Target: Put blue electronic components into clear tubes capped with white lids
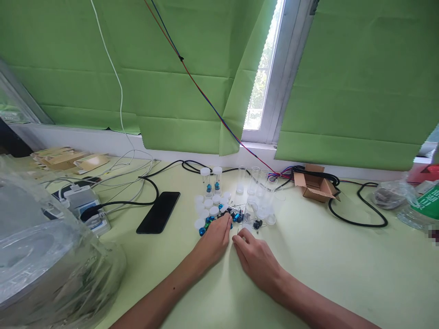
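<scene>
Close together over the table's middle, both hands have their fingers closed. My left hand [216, 234] rests by the pile of blue and black small parts [236, 216]; what its fingers hold, if anything, is hidden. Fingertips of my right hand [256, 252] are pinched near a thin, pin-like piece, too small to make out clearly. White round caps [205, 213] lie left of the pile. Behind them, two capped clear tubes [217, 180] stand upright with blue parts inside. Several uncapped clear tubes [241, 181] stand to the right. Small black parts [257, 224] lie beyond my right hand.
A black phone [158, 212] lies to the left, near a power strip [94, 212] with cables. A large clear plastic bag [58, 274] fills the left front. At the back right are an open cardboard box [314, 186], a black cable [360, 221] and a green-labelled bottle [423, 205].
</scene>
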